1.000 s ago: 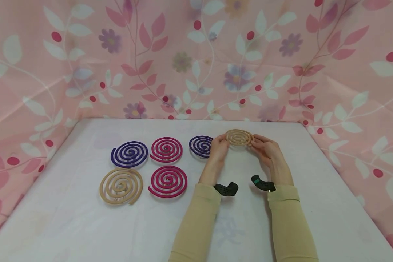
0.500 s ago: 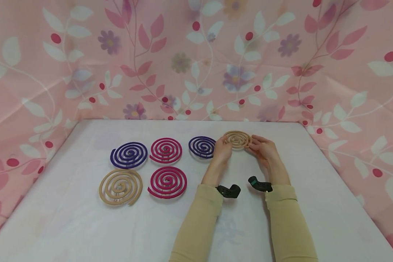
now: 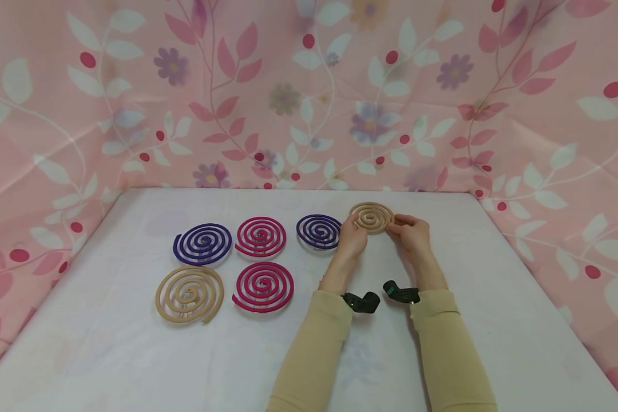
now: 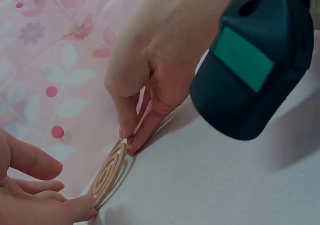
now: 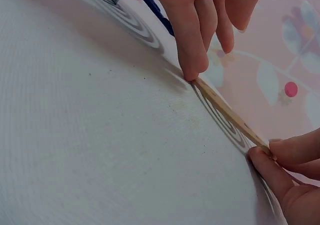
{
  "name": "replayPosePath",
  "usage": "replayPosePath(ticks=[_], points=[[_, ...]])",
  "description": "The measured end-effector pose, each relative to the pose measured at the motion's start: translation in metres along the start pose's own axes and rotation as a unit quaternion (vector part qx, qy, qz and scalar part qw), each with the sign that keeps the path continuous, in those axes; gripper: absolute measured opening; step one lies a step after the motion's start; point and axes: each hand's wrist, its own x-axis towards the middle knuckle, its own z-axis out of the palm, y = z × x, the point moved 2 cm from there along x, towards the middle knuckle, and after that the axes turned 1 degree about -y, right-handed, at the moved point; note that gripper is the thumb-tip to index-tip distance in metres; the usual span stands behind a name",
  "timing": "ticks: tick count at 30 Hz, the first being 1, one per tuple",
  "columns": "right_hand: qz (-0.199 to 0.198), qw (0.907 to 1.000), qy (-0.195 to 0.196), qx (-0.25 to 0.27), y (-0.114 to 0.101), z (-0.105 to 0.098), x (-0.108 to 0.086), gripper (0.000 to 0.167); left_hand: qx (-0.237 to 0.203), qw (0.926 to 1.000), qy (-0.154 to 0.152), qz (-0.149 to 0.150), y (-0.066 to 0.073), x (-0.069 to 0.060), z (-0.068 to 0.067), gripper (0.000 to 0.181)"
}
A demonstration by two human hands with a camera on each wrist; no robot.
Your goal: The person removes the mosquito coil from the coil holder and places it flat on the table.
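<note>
A tan spiral coil [image 3: 372,217] is held between both hands near the table's back edge. My left hand [image 3: 351,243] pinches its left edge, and my right hand [image 3: 414,237] pinches the right edge. In the left wrist view, the coil [image 4: 106,177] spans from my left hand [image 4: 37,195] to my right hand [image 4: 165,55]. Seen edge-on in the right wrist view, the coil [image 5: 230,116] is just above the cloth, with a shadow beneath. A blue coil [image 3: 318,231] sits immediately left of my left hand, its right edge beside the fingers.
Farther left, another blue coil [image 3: 203,244] and a pink coil [image 3: 261,236] form a back row. In front of them are a tan coil [image 3: 189,294] and a pink coil [image 3: 264,286]. Small supports show beneath these coils. Floral cloth [image 3: 309,103] surrounds the white table [image 3: 108,343].
The held tan coil has shifted slightly left. My left hand has moved slightly right relative to the blue coil, uncovering more of it, while my right hand has moved left.
</note>
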Motion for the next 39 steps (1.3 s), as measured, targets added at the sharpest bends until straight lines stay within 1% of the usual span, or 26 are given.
replayPosePath(ticks=[3,7,11,15,17,23,30,36,39], points=[[-0.012,0.9993,0.01,-0.034,0.001,0.002,0.001,0.048,0.0,1.0,-0.003,0.004,0.0,0.0,0.0,0.062],[-0.025,0.9979,0.015,-0.058,-0.001,0.003,0.0,0.047,-0.01,0.9999,-0.009,0.004,0.0,0.0,0.0,0.062],[-0.03,0.9957,-0.002,-0.088,-0.006,0.005,-0.002,0.046,-0.015,0.9998,-0.01,0.005,0.0,0.0,-0.001,0.062],[-0.034,0.9902,-0.019,-0.134,-0.01,0.007,-0.004,0.05,-0.03,0.9995,-0.012,0.005,-0.001,0.0,-0.001,0.061],[-0.032,0.989,-0.024,-0.143,-0.011,0.008,-0.005,0.052,-0.036,0.9993,-0.013,0.007,-0.001,0.001,-0.001,0.061],[-0.027,0.9886,-0.03,-0.145,-0.013,0.01,-0.008,0.055,-0.028,0.9995,-0.013,0.01,-0.002,0.002,0.0,0.061],[-0.032,0.9892,-0.028,-0.14,-0.014,0.009,-0.01,0.055,-0.035,0.9992,-0.013,0.015,-0.002,0.002,0.001,0.061],[-0.033,0.991,-0.024,-0.127,-0.013,0.008,-0.01,0.054,-0.041,0.999,-0.018,0.008,-0.004,0.002,-0.001,0.063],[-0.033,0.9917,-0.025,-0.122,-0.014,0.007,-0.009,0.055,-0.033,0.9993,-0.016,0.009,-0.003,0.003,-0.002,0.063]])
